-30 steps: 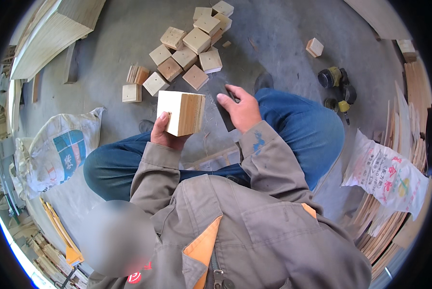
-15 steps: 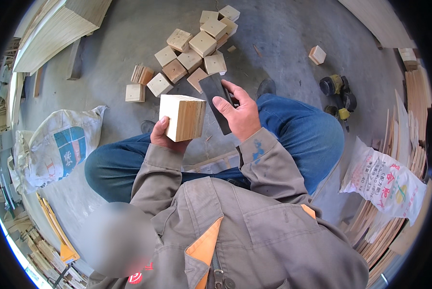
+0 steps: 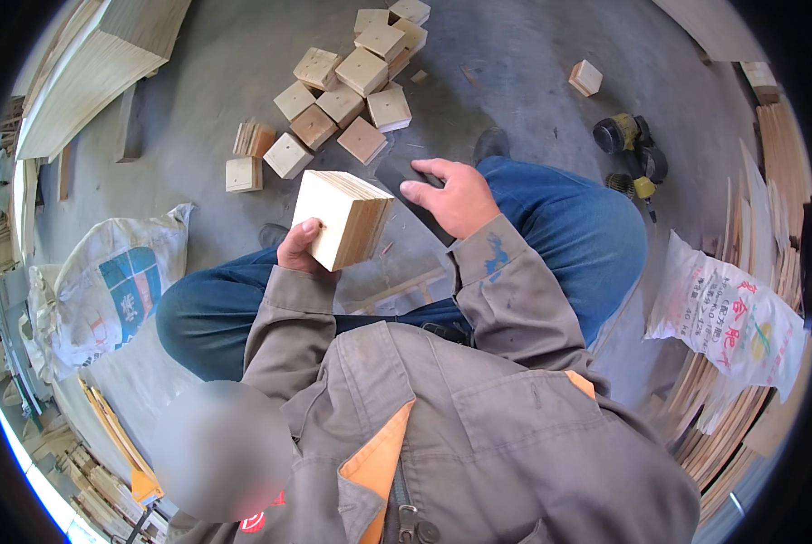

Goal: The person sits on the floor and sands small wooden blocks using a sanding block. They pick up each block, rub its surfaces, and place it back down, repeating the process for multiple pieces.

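Observation:
A squarish layered wood block (image 3: 335, 218), with a small hole in its pale face, is held up over my lap. My left hand (image 3: 299, 247) grips it at its lower left, the thumb lying on that face near the hole. In my right hand (image 3: 463, 201) is a flat black sanding block (image 3: 397, 170), its fingers and thumb closed round the grip. Its long flat side slants close beside the wood block's layered right side; whether the two touch I cannot tell. Most of my left fingers are hidden behind the wood.
A heap of similar wood blocks (image 3: 341, 104) lies on the floor ahead, with one lone block (image 3: 585, 78) farther right. Near my right knee is a yellow-and-black power tool (image 3: 631, 150). Sacks (image 3: 125, 281) and stacked boards (image 3: 89, 77) stand at the sides.
The wood block has tilted, showing more of its layered top edge. My right hand has moved slightly right and down with the sanding block. The whole view has shifted a little.

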The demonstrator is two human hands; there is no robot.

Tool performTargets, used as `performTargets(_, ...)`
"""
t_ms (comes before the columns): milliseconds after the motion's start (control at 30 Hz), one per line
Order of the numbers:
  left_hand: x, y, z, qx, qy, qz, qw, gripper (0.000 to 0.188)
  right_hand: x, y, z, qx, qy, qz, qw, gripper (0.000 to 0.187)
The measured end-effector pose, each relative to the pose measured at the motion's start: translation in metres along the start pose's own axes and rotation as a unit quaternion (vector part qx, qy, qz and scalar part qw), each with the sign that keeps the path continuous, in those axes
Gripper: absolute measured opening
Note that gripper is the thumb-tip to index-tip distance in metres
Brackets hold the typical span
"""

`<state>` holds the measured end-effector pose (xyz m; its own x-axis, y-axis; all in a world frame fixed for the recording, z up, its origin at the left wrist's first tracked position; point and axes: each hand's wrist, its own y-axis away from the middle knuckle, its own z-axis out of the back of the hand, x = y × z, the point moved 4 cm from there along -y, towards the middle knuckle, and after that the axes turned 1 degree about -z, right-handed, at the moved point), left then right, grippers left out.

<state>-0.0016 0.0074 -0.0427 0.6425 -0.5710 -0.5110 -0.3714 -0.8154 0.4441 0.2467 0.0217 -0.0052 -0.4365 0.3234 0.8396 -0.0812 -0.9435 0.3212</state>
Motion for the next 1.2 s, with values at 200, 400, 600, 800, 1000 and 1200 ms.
performTargets(200,0.007,-0.002,0.012,-0.016,-0.004,-0.003,1.0,0.08,0.039,0.014,0.005,0.023,-0.139,0.073,0.987,0.051)
performTargets(400,0.007,0.001,0.022,-0.04,-0.02,-0.005,0.999,0.081,0.001,-0.002,-0.015,0.01,-0.043,0.019,0.999,0.052)
performTargets(600,0.004,-0.001,0.001,-0.038,0.053,0.014,0.998,0.076,0.015,0.004,-0.003,-0.117,-0.017,0.113,0.987,0.057)
performTargets(800,0.002,0.001,0.0,-0.072,0.084,0.025,0.994,0.074,0.03,0.006,-0.023,-0.12,-0.086,0.205,0.968,0.063)
performTargets(1000,0.004,0.003,-0.001,-0.076,0.053,0.037,0.995,0.075,0.019,-0.002,-0.03,-0.107,-0.153,0.133,0.973,0.065)
performTargets(1200,0.006,0.005,-0.005,-0.072,0.041,0.041,0.996,0.077,0.004,-0.009,-0.026,-0.086,-0.117,0.093,0.985,0.058)
